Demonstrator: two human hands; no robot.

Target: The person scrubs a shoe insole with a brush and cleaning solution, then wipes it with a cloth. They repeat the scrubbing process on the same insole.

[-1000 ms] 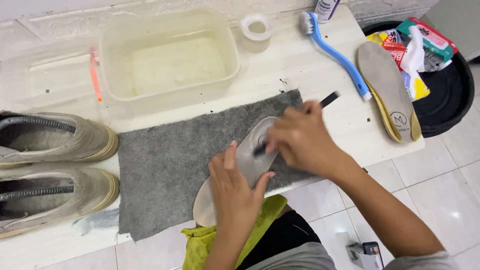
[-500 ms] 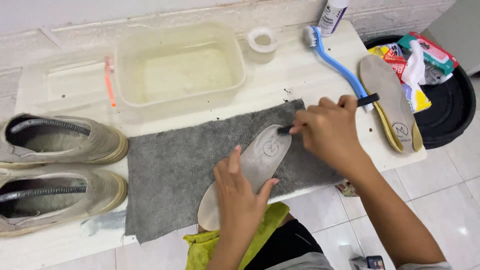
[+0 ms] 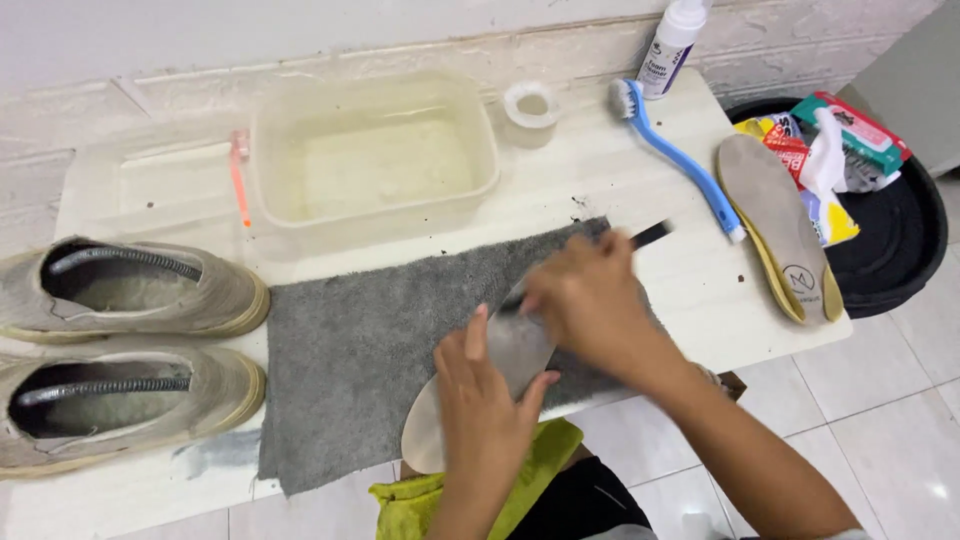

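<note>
Low at centre frame, on grey towel (image 3: 370, 340) near front desk (image 3: 690, 290) edge: pale insole (image 3: 515, 350), pinned flat under left hand (image 3: 485, 400). Right hand (image 3: 590, 300), motion-blurred, clamped on dark-handled brush (image 3: 650, 236); bristles hidden. Insole toe overhanging desk edge. Open room toward right, before second insole (image 3: 775, 225). Shoes (image 3: 120, 345) cut off at left.

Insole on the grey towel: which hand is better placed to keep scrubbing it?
Right hand: it holds the dark-handled brush over the insole. The left hand pins the insole flat on the grey towel.
</note>
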